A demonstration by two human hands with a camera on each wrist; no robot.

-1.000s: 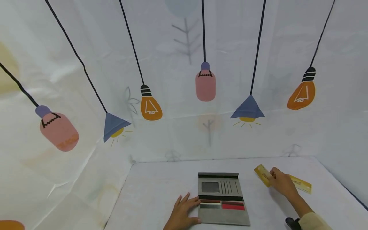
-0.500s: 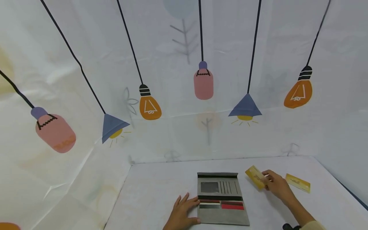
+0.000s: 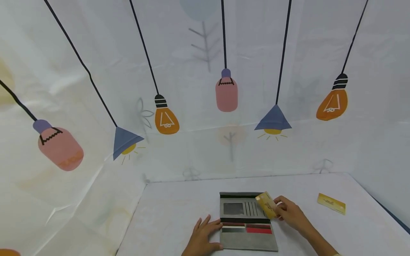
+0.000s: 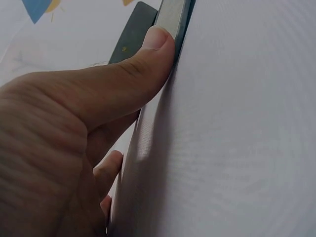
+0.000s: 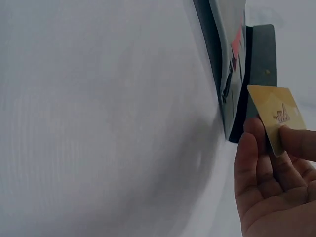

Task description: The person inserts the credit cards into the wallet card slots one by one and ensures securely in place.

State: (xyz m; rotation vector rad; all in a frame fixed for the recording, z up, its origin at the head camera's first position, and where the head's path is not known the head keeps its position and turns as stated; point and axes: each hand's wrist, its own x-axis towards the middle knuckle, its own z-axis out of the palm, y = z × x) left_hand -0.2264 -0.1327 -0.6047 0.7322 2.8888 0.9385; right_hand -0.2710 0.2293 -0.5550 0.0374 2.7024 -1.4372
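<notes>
A grey wallet [image 3: 250, 241] lies unfolded on the white table, with card slots, a dark window panel and a red card showing in one slot. My left hand [image 3: 202, 237] touches its left edge with spread fingers; in the left wrist view the thumb [image 4: 158, 42] lies against that edge. Between thumb and fingers my right hand [image 3: 293, 215] pinches a gold card [image 3: 266, 205], held over the wallet's upper right part. The right wrist view shows the same gold card [image 5: 279, 111] tilted, with the wallet [image 5: 228, 64] behind it.
A second gold card [image 3: 331, 203] lies on the table [image 3: 179, 199] to the right. Behind the table hangs a white sheet [image 3: 192, 153] printed with lamps and bulbs.
My right hand has lifted one gold card from beside the other and carried it left until it overlaps the wallet. The left hand has stayed at the wallet's edge.
</notes>
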